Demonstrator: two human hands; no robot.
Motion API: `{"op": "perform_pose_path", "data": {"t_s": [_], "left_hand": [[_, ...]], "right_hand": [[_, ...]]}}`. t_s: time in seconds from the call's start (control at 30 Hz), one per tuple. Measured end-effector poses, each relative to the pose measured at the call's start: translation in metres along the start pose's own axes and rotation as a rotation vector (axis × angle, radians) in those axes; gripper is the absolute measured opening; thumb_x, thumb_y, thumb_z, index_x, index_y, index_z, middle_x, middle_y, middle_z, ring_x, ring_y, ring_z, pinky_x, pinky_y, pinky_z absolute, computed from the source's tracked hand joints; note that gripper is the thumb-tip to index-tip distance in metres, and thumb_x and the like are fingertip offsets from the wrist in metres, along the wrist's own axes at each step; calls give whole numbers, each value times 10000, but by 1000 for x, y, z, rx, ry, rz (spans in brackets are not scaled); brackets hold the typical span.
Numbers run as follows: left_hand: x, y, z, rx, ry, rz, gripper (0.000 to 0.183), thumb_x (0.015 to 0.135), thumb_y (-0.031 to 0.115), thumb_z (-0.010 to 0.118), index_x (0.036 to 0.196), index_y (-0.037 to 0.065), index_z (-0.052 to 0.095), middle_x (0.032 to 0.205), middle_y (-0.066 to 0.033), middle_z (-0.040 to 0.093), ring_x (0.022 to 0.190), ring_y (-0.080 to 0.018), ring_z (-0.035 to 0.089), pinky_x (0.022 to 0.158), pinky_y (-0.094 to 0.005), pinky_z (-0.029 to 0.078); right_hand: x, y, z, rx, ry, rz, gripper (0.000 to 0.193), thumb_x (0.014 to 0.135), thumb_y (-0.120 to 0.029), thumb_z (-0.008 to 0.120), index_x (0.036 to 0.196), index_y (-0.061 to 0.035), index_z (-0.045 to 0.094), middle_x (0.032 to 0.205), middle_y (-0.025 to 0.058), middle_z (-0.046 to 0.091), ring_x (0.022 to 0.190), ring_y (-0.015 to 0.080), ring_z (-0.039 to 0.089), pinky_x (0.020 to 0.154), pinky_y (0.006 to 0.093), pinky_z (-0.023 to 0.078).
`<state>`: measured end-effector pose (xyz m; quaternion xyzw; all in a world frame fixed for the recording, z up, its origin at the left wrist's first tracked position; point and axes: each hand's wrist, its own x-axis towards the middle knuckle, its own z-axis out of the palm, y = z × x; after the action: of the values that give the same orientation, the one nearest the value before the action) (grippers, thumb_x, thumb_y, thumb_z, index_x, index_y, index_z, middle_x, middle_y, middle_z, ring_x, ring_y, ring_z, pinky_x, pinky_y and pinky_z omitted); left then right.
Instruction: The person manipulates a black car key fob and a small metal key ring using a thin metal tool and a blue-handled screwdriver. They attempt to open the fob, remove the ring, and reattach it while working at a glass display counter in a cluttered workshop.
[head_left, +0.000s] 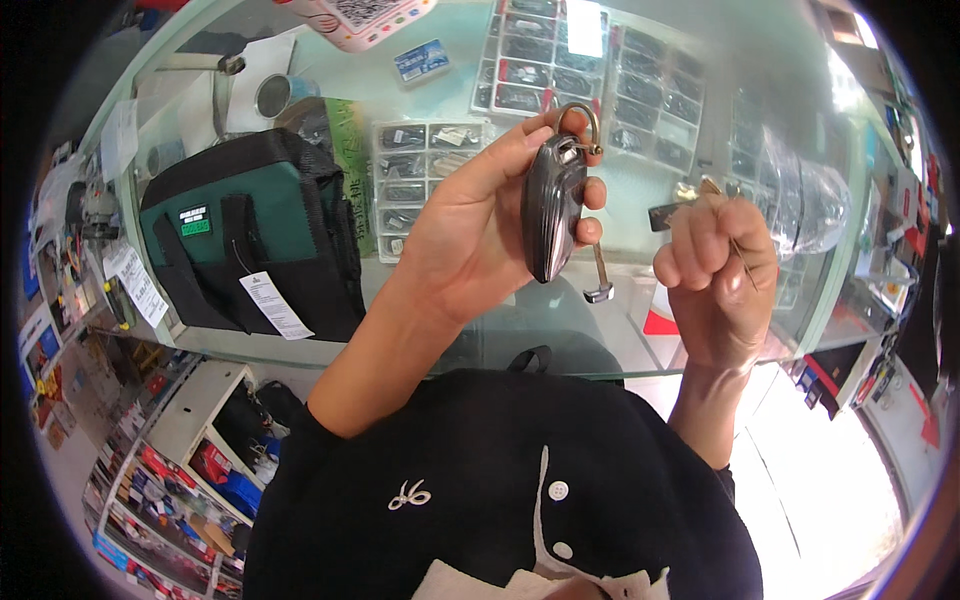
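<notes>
My left hand is wrapped round a dark, glossy car key fob, held upright over the glass counter. A curved metal ring is at the fob's top end. Beside its lower end a small key blade with a silver head shows below my fingertips; whether my fingers hold it I cannot tell. To the right, my right hand is closed in a pinch on a thin, wire-like metal piece, apart from the fob. A small dark flat piece with a brass-coloured end shows by its fingers.
A green and black tool bag stands on the glass counter at left. Compartment boxes of key parts are in the middle and far side. A blue-and-white small box, a metal cup and clear plastic wrap lie around.
</notes>
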<state>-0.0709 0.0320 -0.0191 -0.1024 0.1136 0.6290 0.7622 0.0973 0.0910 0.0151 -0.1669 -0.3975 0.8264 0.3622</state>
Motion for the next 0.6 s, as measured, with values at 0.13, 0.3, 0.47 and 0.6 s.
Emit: {"op": "perform_pose_path", "data": {"t_s": [0.13,0.3,0.47,0.6], "left_hand": [[-2,-15,3,8,-14,-51,248,866,202,444,1061,50,454,953,-62,494,813,-196,535,671,-331,452],[-6,-22,4,14,-75,-113,222,903,198,374,1081,90,452,1035,-86,452,871,-203,463,717,-329,397],[-9,-27,7,10,-64,-118,219,905,196,372,1077,93,459,1036,-87,459,863,-196,471,714,-319,406],[-11,-27,8,-5,-83,-117,229,905,195,373,1090,97,465,1035,-83,459,865,-192,472,713,-315,407]], "right_hand": [[-15,-4,7,-324,186,-247,228,819,-60,524,1017,53,544,876,147,540,656,202,558,619,287,459],[-16,-4,14,-652,375,-384,178,822,7,477,971,71,551,894,174,544,679,197,572,632,289,480],[-14,-4,19,-818,296,-478,199,875,-68,441,992,77,510,821,167,544,689,209,555,632,299,485],[-13,-2,18,-914,253,-575,151,838,6,441,950,76,513,838,165,536,693,197,564,629,279,486]]}}
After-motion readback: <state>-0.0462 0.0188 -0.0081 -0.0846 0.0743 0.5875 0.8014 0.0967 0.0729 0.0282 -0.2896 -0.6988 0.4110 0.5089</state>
